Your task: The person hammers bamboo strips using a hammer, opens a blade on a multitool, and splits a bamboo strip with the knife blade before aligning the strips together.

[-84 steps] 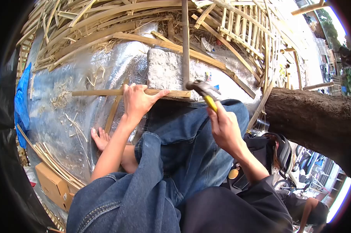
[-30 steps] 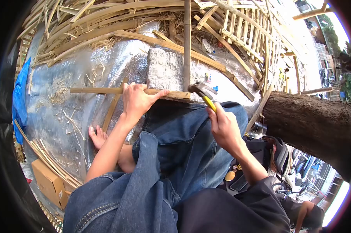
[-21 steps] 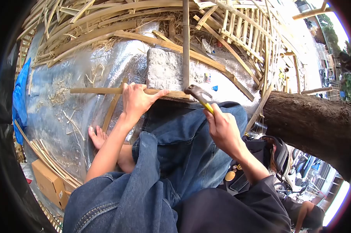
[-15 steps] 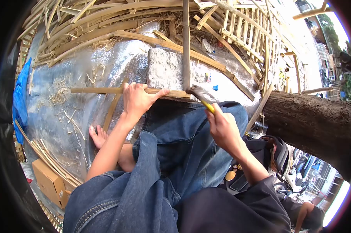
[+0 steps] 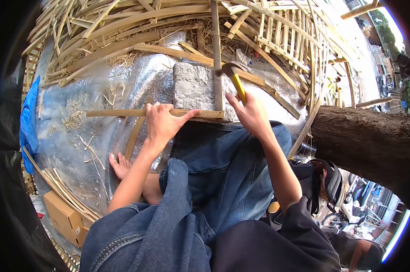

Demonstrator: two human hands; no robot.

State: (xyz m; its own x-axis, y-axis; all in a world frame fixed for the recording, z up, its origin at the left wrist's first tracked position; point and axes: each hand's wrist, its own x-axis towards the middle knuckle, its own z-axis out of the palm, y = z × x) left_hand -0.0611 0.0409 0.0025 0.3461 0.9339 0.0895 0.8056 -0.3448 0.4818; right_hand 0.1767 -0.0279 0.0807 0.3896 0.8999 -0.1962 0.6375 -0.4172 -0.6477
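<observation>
The hammer [image 5: 238, 86] should be top-heavy, its metal head outweighing the yellow handle, which looks firm and easy to hold; the best place for a grip is low on that handle. The right hand [image 5: 253, 117] has its fingers wrapped there, with the head beyond the grip, above the upright stick [image 5: 216, 45] (whether the two touch is hard to tell).

The crosswise stick [image 5: 123, 113] looks light and stiff, probably dry and liable to split near its end, so it is best pinned well back from there. The left hand [image 5: 160, 124] does so, fingers curled over it and thumb pointing along it. The stick passes under this grip, jutting out on both sides; its right end meets the upright stick's foot at the near edge of the rough block [image 5: 192, 86].
</observation>
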